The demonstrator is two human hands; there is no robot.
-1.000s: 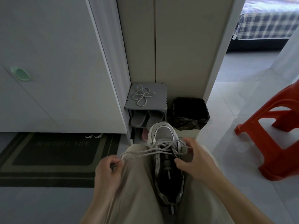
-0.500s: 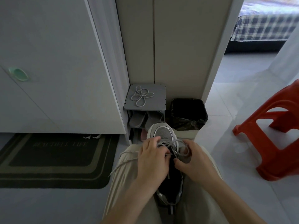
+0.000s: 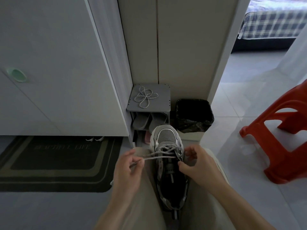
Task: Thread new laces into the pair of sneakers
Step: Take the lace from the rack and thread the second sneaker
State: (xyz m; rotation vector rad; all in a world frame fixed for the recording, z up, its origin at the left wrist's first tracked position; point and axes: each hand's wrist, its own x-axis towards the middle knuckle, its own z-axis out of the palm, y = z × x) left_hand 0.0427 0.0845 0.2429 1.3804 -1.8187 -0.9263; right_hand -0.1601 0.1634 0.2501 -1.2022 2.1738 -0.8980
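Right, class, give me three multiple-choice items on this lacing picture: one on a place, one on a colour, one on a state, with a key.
1. Where does the spare lace lie?
A. on top of the small grey rack
B. in the lined bin
C. on the doormat

2. What colour is the plastic stool?
A. blue
B. red
C. white

3. What is the left hand doing?
A. resting open on the knee
B. lifting a slipper
C. pinching the lace that runs to the sneaker

Key: 1 A, the coiled lace sits on the rack's top; 2 B, the stool at the right is red; 3 C, the left fingers close on the lace strand while the right hand holds the sneaker's eyelet side.
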